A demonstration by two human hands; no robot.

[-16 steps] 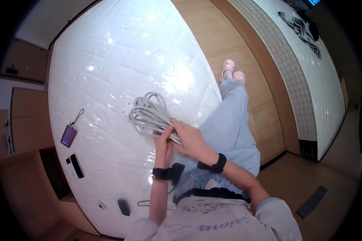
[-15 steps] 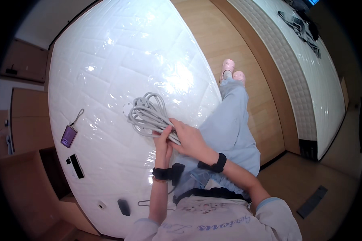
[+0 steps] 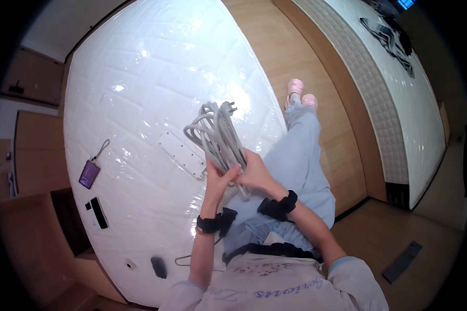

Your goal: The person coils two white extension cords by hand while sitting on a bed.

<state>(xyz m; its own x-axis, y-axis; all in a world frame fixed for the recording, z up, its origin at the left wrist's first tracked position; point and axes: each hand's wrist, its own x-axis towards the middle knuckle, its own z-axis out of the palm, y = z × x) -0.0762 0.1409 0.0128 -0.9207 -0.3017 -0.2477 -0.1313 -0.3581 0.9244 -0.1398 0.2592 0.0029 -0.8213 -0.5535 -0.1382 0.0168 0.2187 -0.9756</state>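
A bundle of looped grey cable (image 3: 213, 129) is held in front of me over the plastic-covered mattress (image 3: 124, 114). My left hand (image 3: 219, 179) grips its near end from the left, thumb across the loops. From the right, my right hand (image 3: 255, 172) is closed round the same end. A grey plug (image 3: 228, 108) sticks out at the bundle's far end, its prongs pointing right. Beneath the cable, to the left of my hands, a white power strip (image 3: 180, 154) lies flat on the mattress, partly covered by the loops.
On the mattress to the left lie a purple card-like thing with a strap (image 3: 90, 173), a black-and-white device (image 3: 98, 212) and a dark oval object (image 3: 159, 267). A second wrapped mattress (image 3: 373, 103) stands at right, beyond a strip of wooden floor (image 3: 296, 46).
The cable bundle has tilted upright and moved right, with its plug now showing. More of the white power strip has come into sight. Both hands have shifted slightly right with the cable.
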